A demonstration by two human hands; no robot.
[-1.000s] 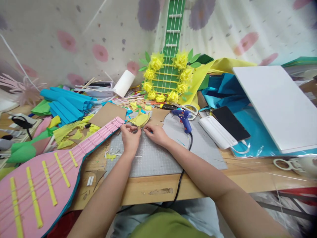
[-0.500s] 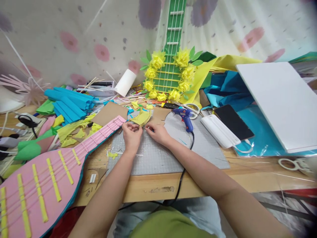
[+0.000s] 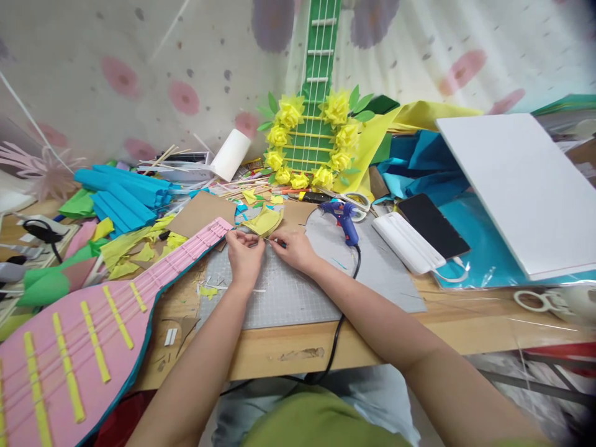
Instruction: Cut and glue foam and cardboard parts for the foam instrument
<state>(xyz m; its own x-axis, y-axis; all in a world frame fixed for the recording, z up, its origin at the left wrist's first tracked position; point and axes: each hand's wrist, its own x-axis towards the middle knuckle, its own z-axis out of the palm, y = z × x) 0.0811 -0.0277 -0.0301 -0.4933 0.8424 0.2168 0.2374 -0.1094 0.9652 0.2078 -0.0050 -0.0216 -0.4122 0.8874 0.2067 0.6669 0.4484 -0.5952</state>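
My left hand (image 3: 245,253) is closed in a pinch, its fingertips at the lower edge of a yellow crepe-paper piece (image 3: 263,220). Facing it, my right hand (image 3: 294,249) also pinches, its fingertips almost meeting the left ones. Something thin and dark shows between the two pinches, too small to name. Both hands are over a grey cutting mat (image 3: 298,304). To their right, a blue glue gun (image 3: 347,222) lies on the mat, its black cord running off the table's front edge. A pink paper-covered lute-shaped instrument (image 3: 79,347) lies to the left, its neck reaching my left hand.
Behind stands a green instrument (image 3: 318,81) ringed with yellow paper flowers (image 3: 336,107). Scissors (image 3: 357,202), a white power bank (image 3: 407,243), a black phone (image 3: 433,225) and a white board (image 3: 521,192) are on the right. Blue crepe paper (image 3: 121,189) and yellow scraps crowd the left.
The whole view has shifted slightly, so everything appears a little further left. Both hands keep their pinch at the yellow paper, with only slight finger movement.
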